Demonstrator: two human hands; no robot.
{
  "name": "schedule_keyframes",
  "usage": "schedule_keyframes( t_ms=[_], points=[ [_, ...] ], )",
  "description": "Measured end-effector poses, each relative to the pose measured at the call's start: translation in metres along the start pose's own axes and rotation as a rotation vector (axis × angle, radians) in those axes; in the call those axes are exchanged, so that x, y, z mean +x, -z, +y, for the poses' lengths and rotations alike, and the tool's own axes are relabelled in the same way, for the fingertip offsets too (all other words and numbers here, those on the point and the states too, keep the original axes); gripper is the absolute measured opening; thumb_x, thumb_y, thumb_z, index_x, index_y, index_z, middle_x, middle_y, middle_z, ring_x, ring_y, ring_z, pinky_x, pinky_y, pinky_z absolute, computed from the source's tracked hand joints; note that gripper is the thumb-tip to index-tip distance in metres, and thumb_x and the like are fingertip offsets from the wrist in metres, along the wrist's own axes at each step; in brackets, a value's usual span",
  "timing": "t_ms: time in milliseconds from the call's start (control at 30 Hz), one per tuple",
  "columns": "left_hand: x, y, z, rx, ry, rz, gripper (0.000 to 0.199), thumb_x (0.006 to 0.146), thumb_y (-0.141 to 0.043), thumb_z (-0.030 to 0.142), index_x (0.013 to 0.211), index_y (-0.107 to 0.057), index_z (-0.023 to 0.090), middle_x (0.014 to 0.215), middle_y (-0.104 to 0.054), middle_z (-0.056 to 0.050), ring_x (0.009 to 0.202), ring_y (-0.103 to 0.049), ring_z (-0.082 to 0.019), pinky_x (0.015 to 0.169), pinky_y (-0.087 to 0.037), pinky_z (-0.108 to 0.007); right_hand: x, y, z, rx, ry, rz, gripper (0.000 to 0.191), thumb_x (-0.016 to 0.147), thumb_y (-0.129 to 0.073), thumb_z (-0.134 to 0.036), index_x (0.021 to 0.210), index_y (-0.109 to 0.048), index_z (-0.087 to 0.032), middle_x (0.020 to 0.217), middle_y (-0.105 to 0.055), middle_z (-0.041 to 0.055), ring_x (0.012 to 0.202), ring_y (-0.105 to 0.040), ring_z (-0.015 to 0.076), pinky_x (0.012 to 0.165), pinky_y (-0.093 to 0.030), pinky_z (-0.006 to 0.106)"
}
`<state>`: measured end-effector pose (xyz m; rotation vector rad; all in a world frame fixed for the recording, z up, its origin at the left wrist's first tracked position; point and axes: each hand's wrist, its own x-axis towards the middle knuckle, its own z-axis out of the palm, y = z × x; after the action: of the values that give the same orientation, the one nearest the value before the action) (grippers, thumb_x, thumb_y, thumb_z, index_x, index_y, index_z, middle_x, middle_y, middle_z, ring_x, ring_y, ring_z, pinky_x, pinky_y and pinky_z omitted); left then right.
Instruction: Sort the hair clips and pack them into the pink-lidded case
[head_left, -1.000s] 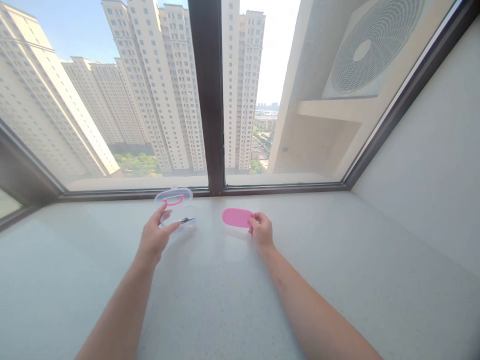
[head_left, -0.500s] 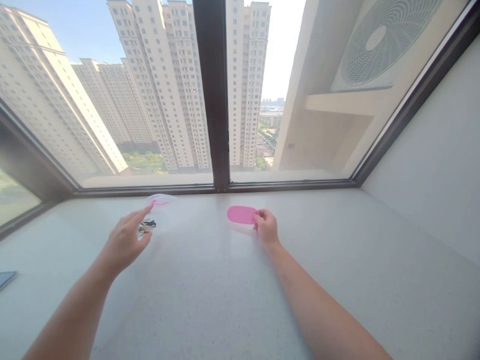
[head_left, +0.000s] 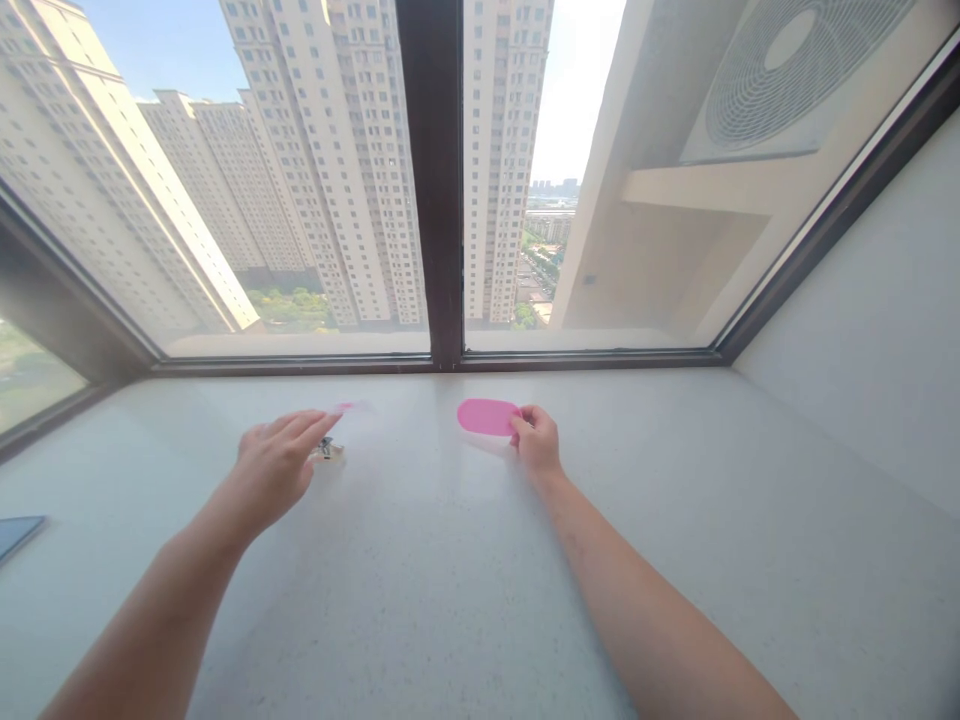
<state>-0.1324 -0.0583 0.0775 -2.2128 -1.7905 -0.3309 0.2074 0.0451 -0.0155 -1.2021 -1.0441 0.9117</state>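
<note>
My right hand (head_left: 537, 440) pinches the right end of a flat pink oval piece (head_left: 487, 417), held just above the white sill. On the left, my left hand (head_left: 281, 465) reaches over a clear container that is hard to make out, with small dark and pale items (head_left: 328, 450) beside its fingers. A small pink strip (head_left: 344, 407) shows at the fingertips. The left fingers are stretched forward, with the thumb apart below them. Part of the small items is hidden behind this hand.
The white speckled sill (head_left: 420, 600) runs up to the dark window frame (head_left: 442, 362). A flat bluish object (head_left: 19, 535) lies at the far left edge. A white wall (head_left: 885, 330) rises on the right.
My left hand has moved right, and the small items and pink strip have shifted right too. My right hand still holds the pink piece in nearly the same place. The view has tilted slightly.
</note>
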Motion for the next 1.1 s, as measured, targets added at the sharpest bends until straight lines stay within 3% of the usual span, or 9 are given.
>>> schedule_keyframes(
  t_ms=[367, 600, 800, 933, 1000, 1100],
  points=[
    [0.012, -0.001, 0.004, 0.024, -0.085, -0.009, 0.071, 0.074, -0.028, -0.004, 0.132, -0.045, 0.034, 0.126, -0.058, -0.004, 0.122, -0.046, -0.025, 0.102, -0.017, -0.051, 0.0, 0.002, -0.002, -0.003, -0.004, -0.029, 0.013, 0.07, -0.058, -0.029, 0.07, -0.055, -0.017, 0.061, -0.053, -0.003, 0.04, -0.047, 0.0082, 0.038, -0.036, 0.02],
    [0.011, 0.007, 0.004, 0.088, -0.128, -0.057, 0.077, 0.07, -0.026, -0.008, 0.13, -0.047, 0.034, 0.125, -0.059, -0.005, 0.12, -0.049, -0.025, 0.101, -0.018, -0.053, 0.0, 0.002, -0.001, -0.019, -0.007, -0.032, 0.012, 0.07, -0.058, -0.029, 0.068, -0.054, -0.017, 0.059, -0.053, -0.0039, 0.039, -0.047, 0.008, 0.038, -0.035, 0.02],
    [0.009, 0.005, 0.0, 0.091, -0.085, -0.06, 0.075, 0.073, -0.025, -0.006, 0.133, -0.044, 0.035, 0.125, -0.06, -0.004, 0.12, -0.049, -0.025, 0.099, -0.022, -0.055, -0.002, 0.003, -0.004, -0.015, -0.005, -0.031, 0.012, 0.07, -0.058, -0.029, 0.068, -0.054, -0.017, 0.059, -0.053, -0.004, 0.039, -0.047, 0.0078, 0.038, -0.035, 0.02],
    [0.008, 0.01, -0.018, 0.045, 0.038, 0.019, 0.061, 0.081, -0.036, 0.009, 0.138, -0.036, 0.032, 0.129, -0.056, -0.007, 0.122, -0.047, -0.029, 0.098, -0.03, -0.054, -0.002, 0.003, -0.004, -0.016, -0.015, -0.022, 0.012, 0.07, -0.058, -0.029, 0.068, -0.055, -0.017, 0.059, -0.053, -0.0044, 0.039, -0.047, 0.0079, 0.038, -0.035, 0.021],
    [0.007, 0.014, -0.027, -0.093, 0.053, 0.063, 0.059, 0.081, -0.047, 0.023, 0.139, -0.036, 0.028, 0.132, -0.053, -0.008, 0.121, -0.047, -0.029, 0.099, -0.036, -0.049, -0.001, 0.002, -0.003, -0.018, -0.018, -0.023, 0.012, 0.07, -0.058, -0.028, 0.069, -0.055, -0.017, 0.057, -0.052, -0.0046, 0.038, -0.047, 0.008, 0.038, -0.035, 0.021],
    [0.005, 0.019, -0.032, -0.354, 0.035, 0.054, 0.064, 0.081, -0.054, 0.036, 0.14, -0.031, 0.033, 0.137, -0.049, -0.001, 0.126, -0.043, -0.024, 0.106, -0.033, -0.042, -0.001, 0.002, -0.003, -0.025, -0.015, -0.026, 0.012, 0.07, -0.057, -0.028, 0.069, -0.055, -0.017, 0.057, -0.053, -0.0043, 0.038, -0.047, 0.0079, 0.038, -0.035, 0.02]
  ],
)
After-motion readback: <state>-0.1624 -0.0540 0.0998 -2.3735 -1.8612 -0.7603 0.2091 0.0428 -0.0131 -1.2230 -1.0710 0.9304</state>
